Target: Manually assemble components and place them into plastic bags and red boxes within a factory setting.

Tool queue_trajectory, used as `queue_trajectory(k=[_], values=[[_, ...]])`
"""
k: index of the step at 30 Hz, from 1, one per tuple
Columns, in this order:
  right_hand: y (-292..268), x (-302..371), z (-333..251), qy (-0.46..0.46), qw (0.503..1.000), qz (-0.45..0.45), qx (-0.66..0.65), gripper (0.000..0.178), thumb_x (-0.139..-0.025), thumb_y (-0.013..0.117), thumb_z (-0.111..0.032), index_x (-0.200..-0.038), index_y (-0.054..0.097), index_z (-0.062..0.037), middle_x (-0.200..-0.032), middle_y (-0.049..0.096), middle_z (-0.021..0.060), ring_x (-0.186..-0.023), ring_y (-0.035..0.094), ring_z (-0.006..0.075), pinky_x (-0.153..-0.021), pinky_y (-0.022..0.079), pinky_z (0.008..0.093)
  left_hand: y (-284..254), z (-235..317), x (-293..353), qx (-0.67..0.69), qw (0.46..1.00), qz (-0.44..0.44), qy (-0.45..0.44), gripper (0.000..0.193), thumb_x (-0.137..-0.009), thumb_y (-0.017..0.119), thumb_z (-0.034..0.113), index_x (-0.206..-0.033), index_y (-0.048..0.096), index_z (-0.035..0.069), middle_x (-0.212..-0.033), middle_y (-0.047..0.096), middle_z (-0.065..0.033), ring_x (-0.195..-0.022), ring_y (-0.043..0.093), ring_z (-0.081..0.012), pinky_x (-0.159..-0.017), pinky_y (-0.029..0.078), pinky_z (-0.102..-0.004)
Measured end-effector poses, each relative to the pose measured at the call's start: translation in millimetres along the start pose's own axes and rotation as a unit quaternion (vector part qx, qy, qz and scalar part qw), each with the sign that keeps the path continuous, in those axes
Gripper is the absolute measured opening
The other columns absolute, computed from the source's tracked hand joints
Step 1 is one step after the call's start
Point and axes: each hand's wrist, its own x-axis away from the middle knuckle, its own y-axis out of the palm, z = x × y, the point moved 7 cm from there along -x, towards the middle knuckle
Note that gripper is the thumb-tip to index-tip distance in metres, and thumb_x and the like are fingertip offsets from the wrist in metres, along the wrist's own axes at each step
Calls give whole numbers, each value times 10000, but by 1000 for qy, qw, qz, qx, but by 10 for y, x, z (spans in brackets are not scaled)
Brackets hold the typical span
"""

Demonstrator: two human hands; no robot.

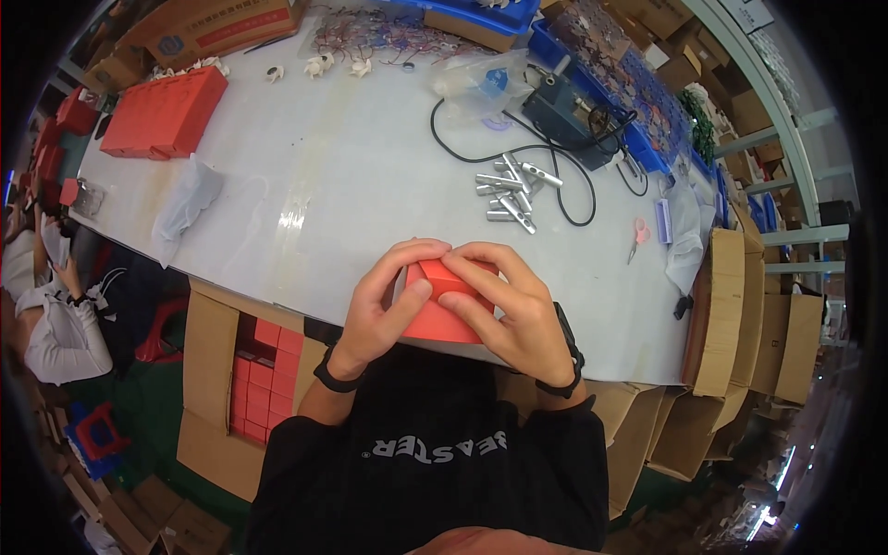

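At the table's near edge, between my two hands, is a small red cardboard box (pixel 442 324). My left hand (pixel 377 301) wraps its left side, with the thumb on the top. From the right, my right hand (pixel 516 310) grips the box, its thumb and forefinger pressed on the upper flaps. The fingertips of both hands meet at the far edge of the box. My palms and fingers hide much of its sides, so I cannot tell whether the lid is fully closed.
Silver metal tubes (pixel 504 211) lie piled beyond my hands, beside a dark corded machine (pixel 562 113). Pink scissors (pixel 638 236) rest at right. Red boxes (pixel 166 116) stand at far left near a plastic bag (pixel 185 208). Below the edge, a carton (pixel 211 361) holds red boxes. Another person (pixel 69 338) sits left.
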Motion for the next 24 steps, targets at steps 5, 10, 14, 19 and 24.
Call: queue_trajectory(k=[5,10,14,19,24], values=[[-3,-17,-53,-35,998,14,40,329,-859,750,-9,-1182,697,31,-1152,657,156,-995,674,290,-842,553,341,-29,-3,-9,-7,1000,2,10,340,-968,576,45,-1299,597,-31,-1313,623,-155,-1269,556,-265,-1125,388,-399],[4,-9,-33,-33,998,25,42,323,-860,746,-2,-1178,702,27,-1143,666,161,-971,684,290,-826,557,341,-32,-10,-1,-15,1000,-2,19,332,-961,582,23,-1288,609,-26,-1303,635,-158,-1262,565,-267,-1131,386,-406],[-3,-7,-9,-16,999,39,24,322,-857,743,8,-1177,708,21,-1140,675,163,-959,692,287,-821,561,344,-26,48,-6,-39,999,6,3,327,-956,585,16,-1280,611,-25,-1305,633,-158,-1263,564,-269,-1132,385,-410],[-15,11,-13,-19,999,30,15,323,-848,750,9,-1170,717,13,-1138,682,161,-968,693,286,-826,564,348,-33,-11,6,-9,1000,11,14,332,-947,604,25,-1275,611,-23,-1294,634,-156,-1261,564,-271,-1130,387,-410],[-23,-1,-29,-46,997,36,59,328,-833,764,2,-1159,726,-1,-1140,684,150,-976,690,297,-829,565,351,-4,63,-29,6,1000,-5,11,331,-949,603,20,-1277,597,-23,-1281,638,-158,-1255,566,-273,-1122,393,-408]])
